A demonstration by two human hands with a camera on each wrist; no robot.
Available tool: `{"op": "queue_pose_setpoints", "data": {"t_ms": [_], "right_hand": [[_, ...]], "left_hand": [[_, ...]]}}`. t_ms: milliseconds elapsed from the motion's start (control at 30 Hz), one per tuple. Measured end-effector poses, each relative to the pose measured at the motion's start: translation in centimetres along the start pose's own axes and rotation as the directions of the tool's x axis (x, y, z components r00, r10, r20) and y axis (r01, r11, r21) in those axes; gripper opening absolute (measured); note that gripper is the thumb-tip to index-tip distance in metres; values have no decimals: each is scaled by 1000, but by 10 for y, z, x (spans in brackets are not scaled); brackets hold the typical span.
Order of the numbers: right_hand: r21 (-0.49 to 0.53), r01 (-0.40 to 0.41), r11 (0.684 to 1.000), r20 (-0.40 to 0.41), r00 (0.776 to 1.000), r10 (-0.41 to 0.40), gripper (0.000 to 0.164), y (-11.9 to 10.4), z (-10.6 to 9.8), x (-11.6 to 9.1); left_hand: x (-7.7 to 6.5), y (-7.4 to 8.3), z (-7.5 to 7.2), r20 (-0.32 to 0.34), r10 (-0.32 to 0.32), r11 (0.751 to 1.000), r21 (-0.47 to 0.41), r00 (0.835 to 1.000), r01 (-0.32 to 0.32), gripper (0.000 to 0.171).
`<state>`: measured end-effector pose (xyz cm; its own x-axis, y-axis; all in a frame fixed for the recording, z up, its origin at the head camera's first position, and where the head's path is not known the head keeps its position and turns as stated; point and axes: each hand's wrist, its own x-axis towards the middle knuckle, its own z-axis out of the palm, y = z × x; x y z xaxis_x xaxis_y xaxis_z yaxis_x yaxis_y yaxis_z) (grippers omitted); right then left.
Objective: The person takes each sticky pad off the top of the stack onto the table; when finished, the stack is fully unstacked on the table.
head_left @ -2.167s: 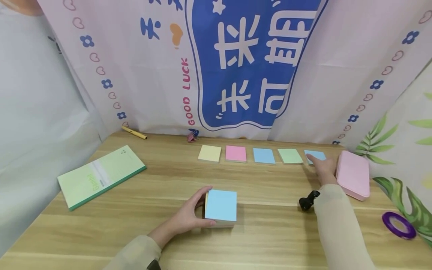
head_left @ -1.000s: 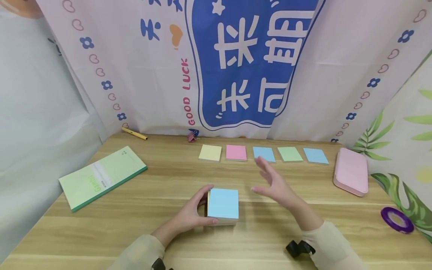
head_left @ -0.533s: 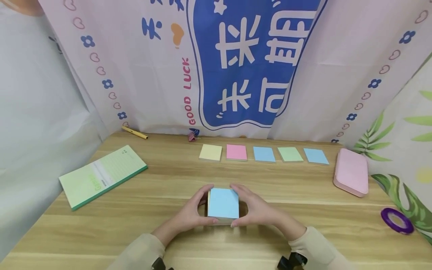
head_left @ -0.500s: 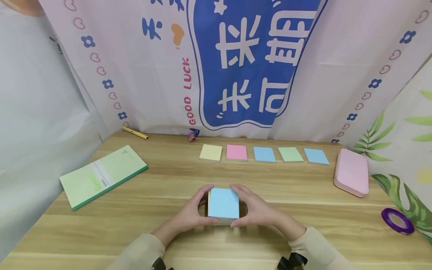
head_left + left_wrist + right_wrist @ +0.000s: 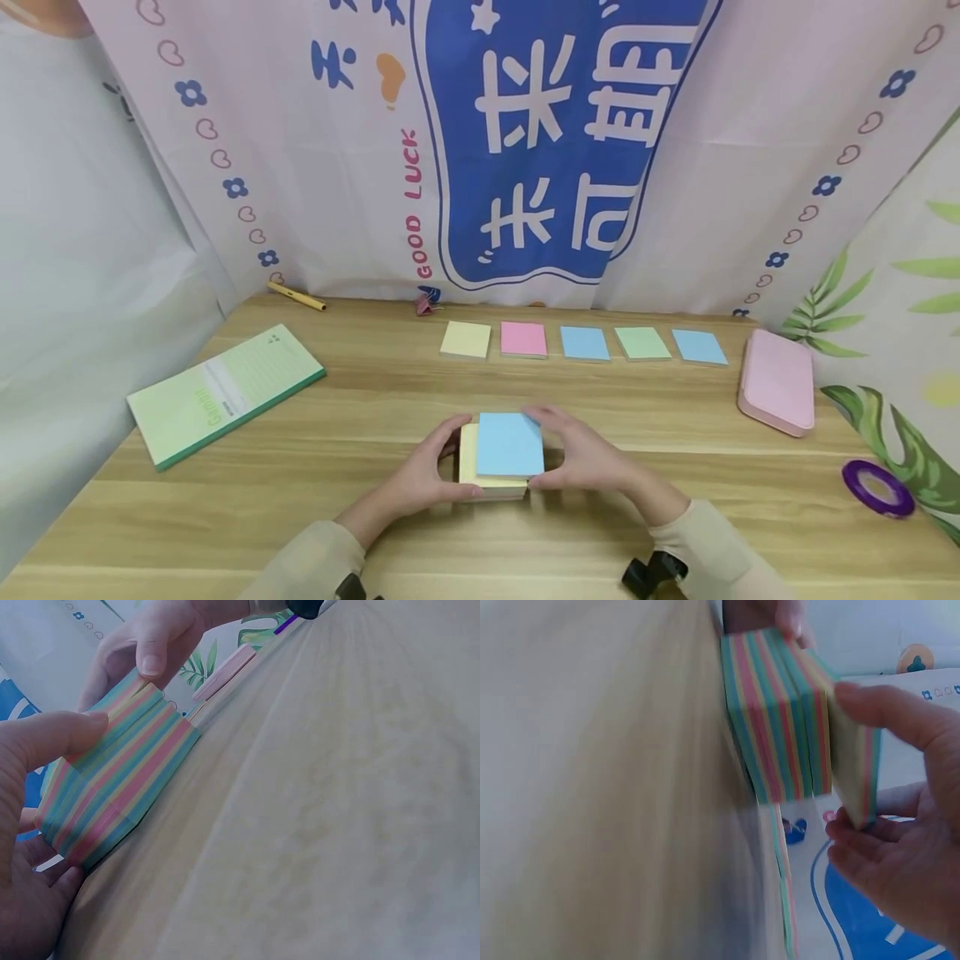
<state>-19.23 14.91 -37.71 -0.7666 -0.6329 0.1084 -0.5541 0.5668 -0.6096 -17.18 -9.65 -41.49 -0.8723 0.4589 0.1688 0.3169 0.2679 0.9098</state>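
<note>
On the table, my left hand grips the left side of a stack of sticky note pads, thumb on the near side and fingers behind. Its sides show pink, yellow, green and blue stripes in the left wrist view. My right hand pinches a thin blue-topped sticky note pad between thumb and fingers, shifted right over the stack so that yellow paper shows at the left and front. In the right wrist view this pad tilts away from the stack, a gap between them.
Behind lies a row of single pads: yellow, pink, blue, green and blue. A pink case and purple tape roll lie right; a green notebook, yellow pen and binder clip lie left and back.
My right hand has come from the far-right blue pad to the stack, taken its top pad and moved it right and slightly up, baring yellow paper. The left hand has stayed on the stack.
</note>
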Motion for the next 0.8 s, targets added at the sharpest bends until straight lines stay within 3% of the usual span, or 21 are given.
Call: {"op": "queue_pose_setpoints", "data": {"t_ms": [267,500,633,800], "right_hand": [[28,-35,999,-21,999,36,84,2,-26,7],[245,9,969,-74,997,9,86,5,-40,41],[272,-40,961,-65,996,60,85,9,-36,62],[293,-86,952,-27,995,99,84,25,-16,87]], "left_hand": [[0,-5,-1,1,-10,999,40,1000,10,91],[-4,15,-3,8,-11,1000,18,1000,11,86],[-5,27,-4,17,-23,1000,13,1000,23,84],[-5,28,-3,16,-34,999,21,999,34,83]]}}
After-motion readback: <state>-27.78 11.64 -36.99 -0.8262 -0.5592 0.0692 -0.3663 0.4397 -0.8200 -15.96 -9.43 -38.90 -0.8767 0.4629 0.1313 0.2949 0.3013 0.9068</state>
